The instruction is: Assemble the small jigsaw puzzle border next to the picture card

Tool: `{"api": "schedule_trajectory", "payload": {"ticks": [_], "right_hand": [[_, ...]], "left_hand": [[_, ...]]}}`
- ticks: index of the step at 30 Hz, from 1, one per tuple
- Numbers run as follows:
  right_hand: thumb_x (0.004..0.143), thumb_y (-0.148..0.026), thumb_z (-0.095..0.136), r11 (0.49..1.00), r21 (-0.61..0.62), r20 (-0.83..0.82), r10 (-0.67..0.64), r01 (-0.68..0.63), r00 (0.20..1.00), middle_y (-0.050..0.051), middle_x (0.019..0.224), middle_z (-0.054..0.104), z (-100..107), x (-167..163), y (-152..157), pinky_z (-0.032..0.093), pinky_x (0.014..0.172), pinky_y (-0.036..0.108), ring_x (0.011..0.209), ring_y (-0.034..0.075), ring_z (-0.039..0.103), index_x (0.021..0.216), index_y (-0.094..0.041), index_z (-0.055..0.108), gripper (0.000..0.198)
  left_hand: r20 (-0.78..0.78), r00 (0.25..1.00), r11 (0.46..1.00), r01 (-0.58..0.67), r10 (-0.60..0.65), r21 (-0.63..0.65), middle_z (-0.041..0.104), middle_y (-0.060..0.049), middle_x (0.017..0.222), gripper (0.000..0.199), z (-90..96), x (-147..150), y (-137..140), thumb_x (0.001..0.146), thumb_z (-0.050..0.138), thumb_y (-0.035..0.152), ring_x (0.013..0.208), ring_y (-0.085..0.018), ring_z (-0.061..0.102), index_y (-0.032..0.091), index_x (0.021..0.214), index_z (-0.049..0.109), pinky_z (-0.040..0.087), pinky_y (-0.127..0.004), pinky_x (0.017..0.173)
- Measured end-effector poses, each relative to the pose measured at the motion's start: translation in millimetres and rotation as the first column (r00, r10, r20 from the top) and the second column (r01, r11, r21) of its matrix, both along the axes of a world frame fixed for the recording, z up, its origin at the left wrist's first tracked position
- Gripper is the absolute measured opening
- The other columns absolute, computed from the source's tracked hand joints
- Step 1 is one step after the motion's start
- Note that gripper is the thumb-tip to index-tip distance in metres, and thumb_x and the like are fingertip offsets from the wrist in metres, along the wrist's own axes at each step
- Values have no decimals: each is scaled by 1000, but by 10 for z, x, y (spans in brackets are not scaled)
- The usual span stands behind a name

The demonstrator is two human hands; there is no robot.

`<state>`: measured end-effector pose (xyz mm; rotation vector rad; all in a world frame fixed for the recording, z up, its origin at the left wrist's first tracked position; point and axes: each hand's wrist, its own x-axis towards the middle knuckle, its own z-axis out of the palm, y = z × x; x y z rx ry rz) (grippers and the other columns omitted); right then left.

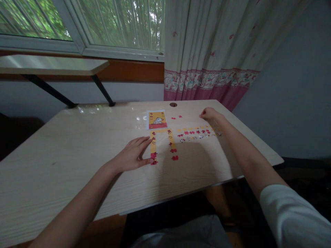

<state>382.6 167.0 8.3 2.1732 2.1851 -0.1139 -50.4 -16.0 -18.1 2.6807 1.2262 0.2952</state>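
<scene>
My left hand (134,153) lies on the table with thumb and fingers spread, its fingertips touching the left side of a partly joined jigsaw border (161,131). That border has yellow upper parts and red lower parts, with bare wood inside it. At the far right of the pieces, my right hand (210,113) is pinched on a small reddish puzzle piece (200,116), mostly hidden by the fingertips. Below that hand lie rows of loose puzzle pieces: yellow, red (191,132) and white-patterned (195,138). A picture card (157,120) showing a white animal on yellow and red lies above the border.
Two red puzzle pieces (177,117) lie apart, right of the card. A cable hole (173,104) is near the back edge of the wooden table (77,144). A raised shelf (51,64) stands at back left. A curtain (207,51) hangs behind.
</scene>
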Motion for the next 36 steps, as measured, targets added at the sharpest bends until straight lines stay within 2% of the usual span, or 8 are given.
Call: {"api": "schedule_trajectory", "payload": {"ticks": [7,13,22,26,29,31,33,36], "right_hand": [[76,-32,67,996,-73,-68,41,-46,997,5,88,75,26,27,-22,45,67,21,82,17,66,87,-17,76,21],[73,-37,70,995,-92,-32,35,-38,999,7,84,74,45,33,-8,44,64,23,77,18,65,82,-17,76,23],[69,-31,75,983,-143,-327,64,-117,943,7,84,73,-1,-7,-20,48,71,24,77,16,65,80,-14,72,20],[75,-30,69,988,-47,-537,98,-146,838,9,86,72,54,-197,-269,49,70,24,77,15,64,79,-14,67,16],[73,-32,70,965,13,-716,192,-261,671,9,85,72,118,-453,-570,49,66,24,74,14,64,78,-15,64,19],[71,-36,72,934,-10,-807,204,-358,554,7,77,70,136,-663,-807,47,59,23,66,12,62,80,-14,64,25],[69,-38,74,879,-79,-864,174,-469,472,5,72,69,122,-876,-1038,45,56,22,61,11,60,81,-14,65,30],[67,-33,76,815,-139,-894,142,-563,425,3,72,70,58,-1137,-1299,46,59,21,63,10,63,81,-14,67,25]], "left_hand": [[10,1000,1000,0,0,-14,43,-24,143,88,9,6,-6,81,46,74,132,-38,41,9,140,41,35,-55,107],[10,1000,1000,-6,6,-10,44,-22,144,86,-9,4,7,81,49,72,132,-37,41,12,141,41,36,-55,106],[15,1000,1000,-3,3,-11,44,-21,144,84,-18,-1,7,81,48,72,131,-38,42,13,141,41,36,-54,106],[31,1000,1000,2,-2,10,45,-20,143,80,40,14,0,82,49,70,129,-37,43,14,139,42,37,-54,104],[66,998,997,-9,3,82,53,-18,133,64,134,140,-99,86,50,60,122,-35,49,16,132,48,39,-53,100],[68,998,993,-11,3,117,58,-15,124,47,173,301,-247,91,47,49,117,-32,52,18,127,53,40,-51,97],[47,994,991,90,-95,95,59,-14,122,39,168,496,-451,91,49,39,112,-29,55,18,124,55,42,-47,96],[-17,967,967,254,-254,25,58,-15,129,41,105,758,-772,89,53,36,116,-29,54,16,125,54,41,-47,100]]}}
